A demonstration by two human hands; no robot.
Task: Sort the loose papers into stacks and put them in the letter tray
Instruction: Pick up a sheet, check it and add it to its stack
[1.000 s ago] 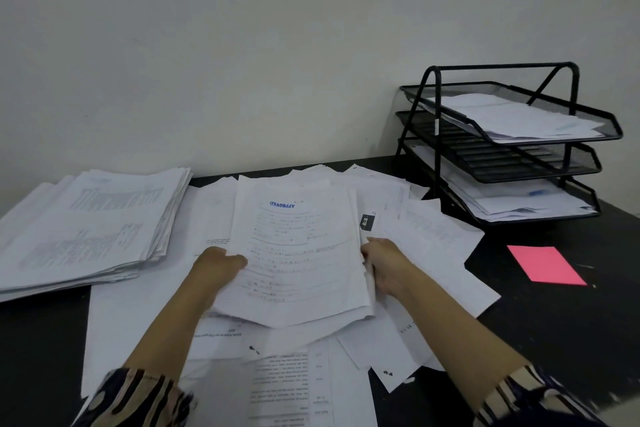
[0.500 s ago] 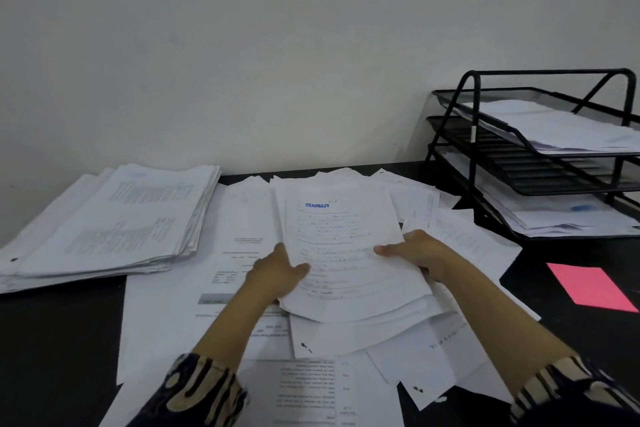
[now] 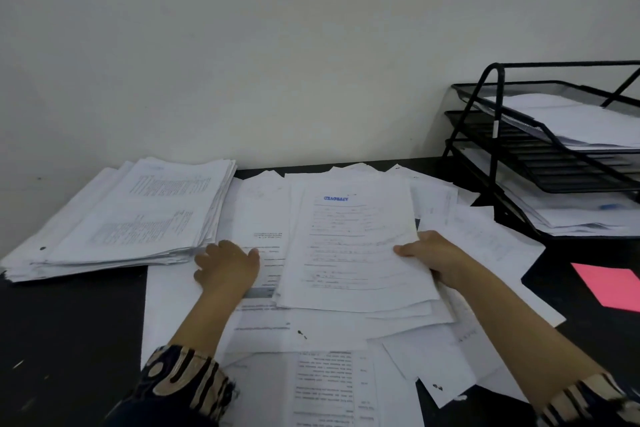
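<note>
A bundle of white printed sheets with a blue stamp at its far end lies on the spread of loose papers in the middle of the black desk. My right hand grips the bundle's right edge, thumb on top. My left hand is off the bundle, fingers apart, resting flat on loose sheets just to its left. A thick sorted stack sits at the far left. The black three-tier letter tray stands at the far right, with papers in its top and bottom tiers.
A pink sheet lies on the desk at the right, in front of the tray. A pale wall runs behind the desk. Loose sheets reach the near edge between my forearms.
My left hand has let go of the bundle's left edge and moved left onto the loose papers. My right hand still holds the bundle. The view has shifted left.
</note>
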